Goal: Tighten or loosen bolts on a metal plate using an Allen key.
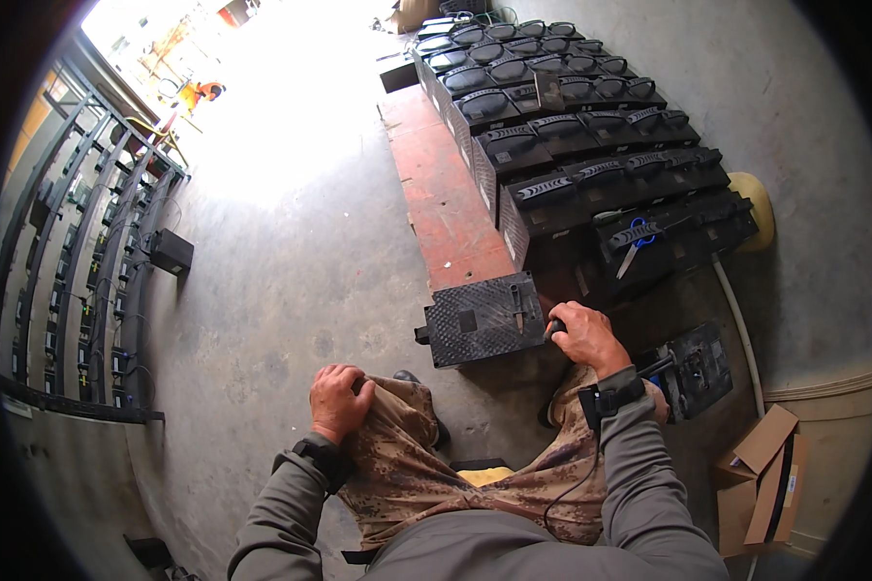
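My left hand rests on my left knee, its fingers lying over the camouflage trousers. I see nothing held in it. The fingers of my right hand are closed round a black-handled tool, mostly hidden by the hand. Just left of that hand lies a flat black battery box with a textured top. It sits at the near end of a reddish board. A small narrow metal piece lies on the box top, close to its right side.
Rows of black boxes with handles stand beyond, with blue-handled scissors on the nearest row. A black tool case lies right of my knee, near an open cardboard box. A metal rack stands left, beside a black box.
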Motion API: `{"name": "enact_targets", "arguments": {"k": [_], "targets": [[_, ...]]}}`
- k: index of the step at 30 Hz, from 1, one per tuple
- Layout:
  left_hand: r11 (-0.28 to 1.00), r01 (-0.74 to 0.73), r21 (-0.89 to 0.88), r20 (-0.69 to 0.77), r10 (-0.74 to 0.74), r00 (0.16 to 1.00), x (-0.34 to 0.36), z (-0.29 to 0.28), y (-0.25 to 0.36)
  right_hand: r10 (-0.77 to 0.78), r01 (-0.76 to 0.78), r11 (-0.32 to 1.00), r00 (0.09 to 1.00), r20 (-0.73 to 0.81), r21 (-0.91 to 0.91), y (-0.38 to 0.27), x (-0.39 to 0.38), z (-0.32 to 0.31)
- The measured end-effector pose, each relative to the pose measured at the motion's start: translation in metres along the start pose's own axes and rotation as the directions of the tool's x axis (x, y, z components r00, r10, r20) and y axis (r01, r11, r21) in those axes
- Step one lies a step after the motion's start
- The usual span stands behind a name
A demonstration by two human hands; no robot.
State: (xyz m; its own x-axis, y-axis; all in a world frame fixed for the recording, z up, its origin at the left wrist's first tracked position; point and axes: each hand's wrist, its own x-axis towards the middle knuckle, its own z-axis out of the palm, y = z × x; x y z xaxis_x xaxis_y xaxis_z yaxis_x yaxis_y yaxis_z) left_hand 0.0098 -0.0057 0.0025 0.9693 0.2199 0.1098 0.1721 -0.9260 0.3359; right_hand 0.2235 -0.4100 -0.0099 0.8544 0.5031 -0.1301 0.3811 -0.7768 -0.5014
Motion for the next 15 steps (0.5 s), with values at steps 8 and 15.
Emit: {"name": "enact_targets", "arguments": {"k": [8,15], "targets": [[1.0,0.001,0.002,0.001,-0.001,1.0,0.0,-0.001,0.002,0.012,-0.013,1.0,0.999,-0.034,-0.003,-0.002,0.0,0.0],[1.0,0.011,0.001,0.004,-0.011,1.0,0.0,-0.003,0.002,0.114,-0.112,0.991,0.993,0.021,-0.068,-0.011,0.002,-0.006]]}}
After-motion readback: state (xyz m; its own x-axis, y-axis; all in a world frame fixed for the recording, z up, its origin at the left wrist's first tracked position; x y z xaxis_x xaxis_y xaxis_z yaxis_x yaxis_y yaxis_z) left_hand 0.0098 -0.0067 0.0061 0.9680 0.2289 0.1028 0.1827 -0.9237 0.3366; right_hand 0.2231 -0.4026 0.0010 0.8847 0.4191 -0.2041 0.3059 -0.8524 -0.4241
